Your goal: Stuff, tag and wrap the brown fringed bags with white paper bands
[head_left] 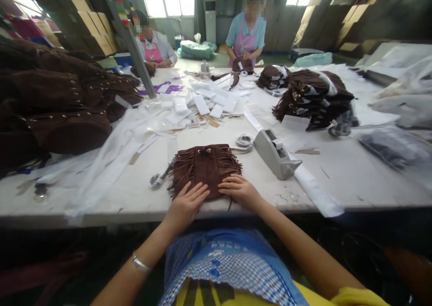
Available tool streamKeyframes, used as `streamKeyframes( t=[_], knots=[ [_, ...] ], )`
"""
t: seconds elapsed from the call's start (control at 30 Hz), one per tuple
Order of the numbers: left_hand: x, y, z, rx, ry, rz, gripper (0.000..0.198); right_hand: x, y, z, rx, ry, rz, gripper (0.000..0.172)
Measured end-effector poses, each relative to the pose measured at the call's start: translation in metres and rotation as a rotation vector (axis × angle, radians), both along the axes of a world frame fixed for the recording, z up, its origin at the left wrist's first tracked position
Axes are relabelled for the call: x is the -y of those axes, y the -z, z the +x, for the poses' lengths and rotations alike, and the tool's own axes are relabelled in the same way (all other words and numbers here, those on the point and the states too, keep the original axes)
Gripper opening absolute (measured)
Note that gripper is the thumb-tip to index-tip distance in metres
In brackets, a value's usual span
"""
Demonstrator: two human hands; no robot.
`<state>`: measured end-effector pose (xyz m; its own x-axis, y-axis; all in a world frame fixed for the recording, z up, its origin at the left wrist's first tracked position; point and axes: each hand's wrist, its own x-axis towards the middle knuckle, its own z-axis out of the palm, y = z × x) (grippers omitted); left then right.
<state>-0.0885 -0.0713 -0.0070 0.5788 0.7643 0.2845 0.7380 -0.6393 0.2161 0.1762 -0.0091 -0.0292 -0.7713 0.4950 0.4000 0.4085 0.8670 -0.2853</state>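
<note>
A dark brown fringed bag (206, 168) lies flat on the white table in front of me, with metal eyelets and a drawn cord along its far edge. My left hand (189, 202) rests on its near left corner, fingers stretched out. Flat on the near right side lies my right hand (242, 190), its fingers extended too. Neither hand grips anything. Beside the bag's left edge is a strap end with a wrapped metal piece (155, 180). Close to the right stand a grey tape dispenser (275, 155) and a coiled, wrapped strap (245, 140).
Brown bags (60, 103) are heaped at the left, near a grey pole (135, 45). White packets (209, 101) cover the table's middle. Stacked fringed bags (312, 96) sit at the right. Across the table are two people, one in a pink apron (243, 38).
</note>
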Motion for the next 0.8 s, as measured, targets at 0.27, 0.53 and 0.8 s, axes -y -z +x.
streamKeyframes(
  t=[0.27,0.53,0.8],
  knots=[
    [0.009,0.007,0.055,-0.017,-0.169,0.001,0.026,0.008,-0.037,0.010,-0.048,0.111,-0.127,0.025],
    [-0.039,0.016,0.069,-0.074,-0.156,-0.015,0.016,-0.087,-0.070,-0.028,-0.276,0.205,-0.232,0.027],
    [-0.038,0.054,0.065,0.276,-0.151,0.174,0.016,-0.243,-0.054,-0.053,0.030,0.533,-0.262,0.025]
  ],
)
